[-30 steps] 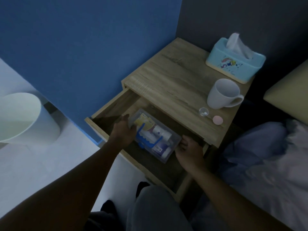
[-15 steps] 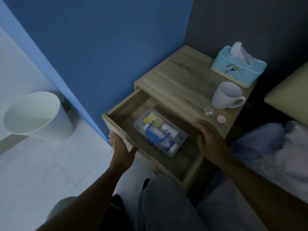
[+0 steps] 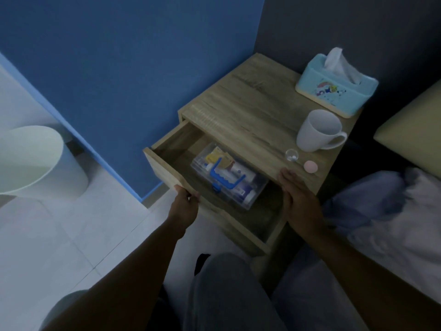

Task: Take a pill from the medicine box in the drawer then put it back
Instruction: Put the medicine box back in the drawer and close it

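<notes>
Dim light blurs the packets inside the clear medicine box (image 3: 229, 177), which lies in the open drawer (image 3: 167, 161). Left hand (image 3: 183, 206) fingers clamp the drawer's front; right hand (image 3: 298, 199) rests flat on the worktop (image 3: 250, 111) edge, fingers together.

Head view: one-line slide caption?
Left hand grips open drawer front, right hand rests on nightstand; medicine box inside.

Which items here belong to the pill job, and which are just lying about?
Job: drawer, open, left hand gripping its front; clear medicine box inside it; right hand on the nightstand edge.

Lying about: mug, tissue box, small clear cup, pink disc, bin.
</notes>
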`<action>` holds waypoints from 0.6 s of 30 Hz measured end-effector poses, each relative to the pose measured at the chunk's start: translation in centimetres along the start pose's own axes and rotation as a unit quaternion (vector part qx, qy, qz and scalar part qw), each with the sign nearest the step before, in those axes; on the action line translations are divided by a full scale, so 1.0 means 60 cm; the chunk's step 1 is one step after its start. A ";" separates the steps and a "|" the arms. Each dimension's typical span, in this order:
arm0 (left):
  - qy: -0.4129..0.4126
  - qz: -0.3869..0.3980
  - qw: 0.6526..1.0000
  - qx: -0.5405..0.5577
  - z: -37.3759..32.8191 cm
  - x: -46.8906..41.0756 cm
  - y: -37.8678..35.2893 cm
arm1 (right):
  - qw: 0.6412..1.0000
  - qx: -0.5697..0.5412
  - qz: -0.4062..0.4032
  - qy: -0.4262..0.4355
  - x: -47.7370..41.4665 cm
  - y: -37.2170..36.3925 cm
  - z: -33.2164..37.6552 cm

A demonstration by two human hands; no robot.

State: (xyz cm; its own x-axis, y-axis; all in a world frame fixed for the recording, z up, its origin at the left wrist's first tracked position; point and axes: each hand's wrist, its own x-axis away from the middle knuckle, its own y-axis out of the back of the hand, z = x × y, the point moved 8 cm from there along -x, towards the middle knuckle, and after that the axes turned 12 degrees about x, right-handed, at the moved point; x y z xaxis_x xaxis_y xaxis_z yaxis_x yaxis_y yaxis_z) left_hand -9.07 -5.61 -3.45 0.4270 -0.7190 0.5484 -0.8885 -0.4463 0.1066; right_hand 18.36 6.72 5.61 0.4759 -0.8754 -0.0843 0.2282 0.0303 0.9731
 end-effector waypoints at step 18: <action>-0.026 -0.016 0.991 0.127 -0.074 -0.141 -0.140 | 0.993 -0.094 -0.067 -0.020 0.003 -0.003 -0.013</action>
State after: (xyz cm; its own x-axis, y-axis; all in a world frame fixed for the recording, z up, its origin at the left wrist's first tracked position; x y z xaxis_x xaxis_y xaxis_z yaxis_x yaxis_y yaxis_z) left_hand -5.97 6.58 -5.32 0.4691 -0.7258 0.5031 -0.8062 -0.5846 -0.0916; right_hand 19.04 6.95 5.24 0.3973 -0.8961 -0.1981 0.4432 -0.0016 0.8964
